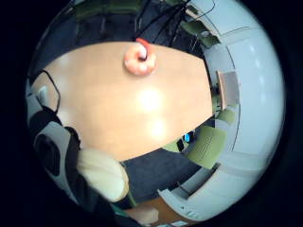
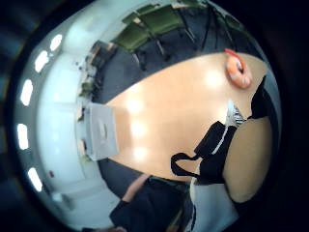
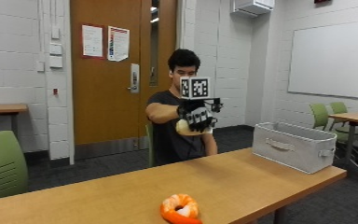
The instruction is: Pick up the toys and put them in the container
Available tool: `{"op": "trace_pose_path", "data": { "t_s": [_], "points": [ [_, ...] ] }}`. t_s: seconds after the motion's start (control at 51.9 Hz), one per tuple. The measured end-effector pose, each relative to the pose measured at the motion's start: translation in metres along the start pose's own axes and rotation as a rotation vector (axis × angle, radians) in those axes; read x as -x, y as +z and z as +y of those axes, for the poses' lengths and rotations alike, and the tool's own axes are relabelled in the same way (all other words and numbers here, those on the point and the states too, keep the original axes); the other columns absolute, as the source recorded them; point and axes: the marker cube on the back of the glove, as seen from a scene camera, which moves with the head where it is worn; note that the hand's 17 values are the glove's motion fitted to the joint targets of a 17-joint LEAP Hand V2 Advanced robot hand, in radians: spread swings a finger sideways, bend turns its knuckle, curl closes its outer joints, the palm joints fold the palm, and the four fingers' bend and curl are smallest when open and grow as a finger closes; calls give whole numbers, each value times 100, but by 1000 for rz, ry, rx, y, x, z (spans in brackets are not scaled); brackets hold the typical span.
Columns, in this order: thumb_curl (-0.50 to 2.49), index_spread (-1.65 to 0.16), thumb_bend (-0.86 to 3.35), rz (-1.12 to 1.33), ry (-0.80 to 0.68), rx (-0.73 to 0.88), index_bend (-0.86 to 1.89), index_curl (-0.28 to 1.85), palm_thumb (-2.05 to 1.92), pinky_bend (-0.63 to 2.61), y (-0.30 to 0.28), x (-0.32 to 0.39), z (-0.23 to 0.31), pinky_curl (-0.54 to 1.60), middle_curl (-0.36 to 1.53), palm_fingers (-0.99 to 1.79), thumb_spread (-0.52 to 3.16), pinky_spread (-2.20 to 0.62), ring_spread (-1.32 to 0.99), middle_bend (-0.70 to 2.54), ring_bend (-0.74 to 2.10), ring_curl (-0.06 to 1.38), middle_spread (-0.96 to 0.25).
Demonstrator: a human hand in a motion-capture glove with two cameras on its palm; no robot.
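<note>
Right hand (image 3: pixel 196 116): being held high above the tabletop (image 3: pixel 229 182), well clear of it; the grip is curling round a cream toy (image 3: pixel 188 128), likely lifted for carrying across.
Cream toy: sitting inside the grip, against the palm (image 1: pixel 102 174).
Container (image 3: pixel 293 145): standing at the tabletop's end corner, open top up, apparently awaiting the drop.
Orange ring toy (image 3: pixel 180 208): lying by the near tabletop edge, well apart from the grip and the container.

The gloved right hand (image 3: pixel 197 117) is raised at chest height, arm extended forward, fingers curled around a cream toy (image 3: pixel 188 128)
</note>
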Motion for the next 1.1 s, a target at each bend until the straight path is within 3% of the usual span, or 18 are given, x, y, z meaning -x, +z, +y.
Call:
{"op": "trace_pose_path", "data": {
  "t_s": [0.289,0.501,0.713,0.847,0.963,1.021,1.098],
  "points": [
    [72,-37,13,-5,-86,-154,46,130,56,101,-88,118,-24,49,71,117,107,-43,-34,117,141,52,-27],
    [78,-38,11,-3,-269,-177,43,137,55,101,-122,258,-16,48,71,117,106,-43,-34,116,140,52,-27],
    [83,-38,8,-68,-447,-166,39,141,53,101,-123,409,21,48,70,117,105,-43,-34,115,139,52,-27],
    [86,-39,6,-139,-642,-140,38,143,53,101,-114,491,59,48,70,117,105,-43,-34,115,138,52,-26],
    [88,-39,5,-127,-675,-129,37,145,53,100,-101,528,66,47,69,118,105,-43,-34,114,138,52,-27],
    [89,-39,5,-147,-648,-114,36,145,53,100,-93,517,39,47,69,118,105,-43,-35,114,138,52,-27],
    [91,-39,4,-148,-729,-104,35,146,52,100,-83,505,19,47,69,118,105,-43,-35,114,137,52,-27]
  ]
}}
